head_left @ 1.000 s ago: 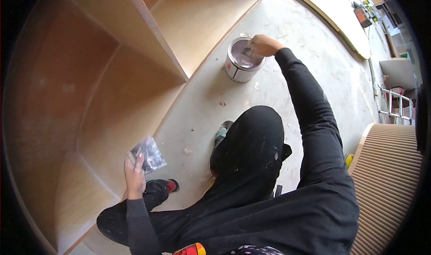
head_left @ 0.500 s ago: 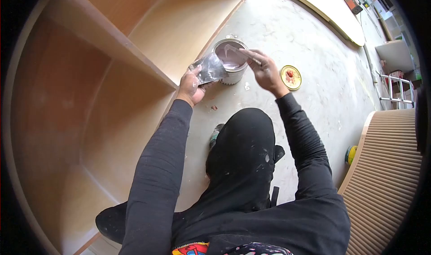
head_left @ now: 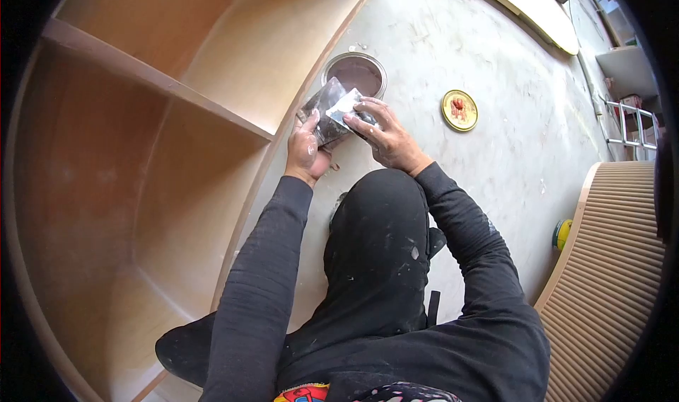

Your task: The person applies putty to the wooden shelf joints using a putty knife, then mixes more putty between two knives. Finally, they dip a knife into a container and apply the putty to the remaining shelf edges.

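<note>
My left hand point(head_left: 305, 151) is closed on a dark, smeared flat metal plate point(head_left: 322, 112), held tilted at the near side of an open can point(head_left: 356, 71) of pinkish-grey paste. In my right hand point(head_left: 387, 136) is a flat scraper point(head_left: 346, 109) with a shiny blade, its fingers pressed on it. The scraper blade overlaps the right part of the plate, just below the can's rim. Both hands have pale smears on the fingers. Where exactly blade and plate touch is hard to make out.
A wooden shelf unit point(head_left: 205, 101) fills the left side. On the floor lies a round yellow lid point(head_left: 460, 110) with red stuff on it. A ribbed wooden panel point(head_left: 605, 239) stands at the right, beside a yellow-green can point(head_left: 562, 233); a metal ladder point(head_left: 640, 128) is farther back.
My right hand has come down and left from above the can, bringing the scraper onto the plate. The view has shifted slightly. My left hand still holds the plate.
</note>
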Demonstrator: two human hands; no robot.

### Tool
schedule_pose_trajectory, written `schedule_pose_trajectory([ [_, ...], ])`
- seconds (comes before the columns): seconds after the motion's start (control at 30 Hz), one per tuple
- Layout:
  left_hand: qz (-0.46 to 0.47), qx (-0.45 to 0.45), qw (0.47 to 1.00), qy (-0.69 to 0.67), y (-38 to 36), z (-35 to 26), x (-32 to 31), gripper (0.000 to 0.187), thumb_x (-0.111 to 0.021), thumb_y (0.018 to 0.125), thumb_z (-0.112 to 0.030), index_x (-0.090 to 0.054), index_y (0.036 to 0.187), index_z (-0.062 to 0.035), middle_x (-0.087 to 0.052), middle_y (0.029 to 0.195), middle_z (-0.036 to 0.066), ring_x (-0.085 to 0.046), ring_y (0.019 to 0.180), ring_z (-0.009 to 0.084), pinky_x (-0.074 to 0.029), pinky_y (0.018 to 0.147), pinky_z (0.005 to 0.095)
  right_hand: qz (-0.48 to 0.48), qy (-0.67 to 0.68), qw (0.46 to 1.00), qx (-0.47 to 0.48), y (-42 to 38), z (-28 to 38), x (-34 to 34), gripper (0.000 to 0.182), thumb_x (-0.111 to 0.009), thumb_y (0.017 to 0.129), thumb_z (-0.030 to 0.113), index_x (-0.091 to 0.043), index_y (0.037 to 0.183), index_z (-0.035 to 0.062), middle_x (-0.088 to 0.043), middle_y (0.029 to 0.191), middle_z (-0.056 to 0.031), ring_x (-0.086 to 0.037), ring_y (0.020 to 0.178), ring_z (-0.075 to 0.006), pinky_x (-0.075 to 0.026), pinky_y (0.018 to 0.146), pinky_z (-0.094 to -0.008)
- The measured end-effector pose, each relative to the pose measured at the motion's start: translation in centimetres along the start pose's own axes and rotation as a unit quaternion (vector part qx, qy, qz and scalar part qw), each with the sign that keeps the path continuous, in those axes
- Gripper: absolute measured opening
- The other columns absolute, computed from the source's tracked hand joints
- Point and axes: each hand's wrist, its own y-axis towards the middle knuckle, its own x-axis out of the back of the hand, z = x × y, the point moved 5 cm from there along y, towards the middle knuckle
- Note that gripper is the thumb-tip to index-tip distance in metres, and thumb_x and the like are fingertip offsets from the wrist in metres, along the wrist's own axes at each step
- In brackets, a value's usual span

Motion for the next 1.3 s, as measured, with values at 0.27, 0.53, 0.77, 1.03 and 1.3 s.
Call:
schedule_pose_trajectory([
  [0.27,-0.018,-0.007,0.999,-0.048,0.0,1.9,2.3,0.035,-0.046,0.102,-0.019,-0.041,0.136,-0.0124,-0.058,0.126,0.013,-0.064,0.109,0.0293,-0.058,0.084,0.0474,0.011,-0.032,0.999,-0.025,-1.1,-0.7,-0.4,0.066,-0.063,0.077,-0.002,-0.057,0.136,0.027,-0.053,0.127,-0.0111,-0.049,0.123,-0.0347,-0.05,0.098,-0.0446],
  [0.53,0.033,-0.028,0.995,-0.087,-1.7,-0.7,2.5,0.038,-0.057,0.097,-0.021,-0.053,0.134,-0.0121,-0.065,0.124,0.009,-0.065,0.11,0.0252,-0.056,0.091,0.0414,0.098,-0.086,0.988,-0.08,-7.2,-5.0,0.1,0.059,-0.056,0.077,-0.008,-0.06,0.131,0.0152,-0.057,0.118,-0.0136,-0.055,0.113,-0.0343,-0.049,0.097,-0.0424],
  [0.77,-0.026,-0.06,0.995,0.069,-10.4,-5.7,12.9,0.052,-0.06,0.096,-0.026,-0.043,0.143,-0.0119,-0.054,0.138,0.006,-0.054,0.122,0.0225,-0.045,0.101,0.0429,0.005,-0.254,0.839,-0.482,-21.6,-22.1,6.3,0.05,-0.049,0.082,0.0,-0.063,0.128,0.0156,-0.06,0.118,-0.0214,-0.056,0.108,-0.0403,-0.047,0.096,-0.0449],
  [1.03,-0.222,-0.056,0.973,0.016,-19.1,-5.7,20.1,0.046,-0.061,0.096,-0.026,-0.05,0.139,-0.0122,-0.059,0.13,0.005,-0.057,0.116,0.0205,-0.047,0.096,0.041,0.097,-0.297,0.72,-0.619,-22.6,-26.3,7.6,0.047,-0.046,0.091,0.009,-0.059,0.133,0.0263,-0.054,0.128,-0.0156,-0.051,0.118,-0.0355,-0.045,0.099,-0.0492],
  [1.3,-0.216,-0.049,0.975,0.022,-19.5,-6.1,19.8,0.041,-0.061,0.096,-0.022,-0.052,0.134,-0.0111,-0.061,0.127,0.005,-0.059,0.113,0.0207,-0.049,0.096,0.0404,0.102,-0.328,0.709,-0.616,-21.9,-26.7,6.0,0.042,-0.045,0.095,0.013,-0.057,0.133,0.0246,-0.053,0.128,-0.0142,-0.049,0.12,-0.0365,-0.045,0.097,-0.0543],
])
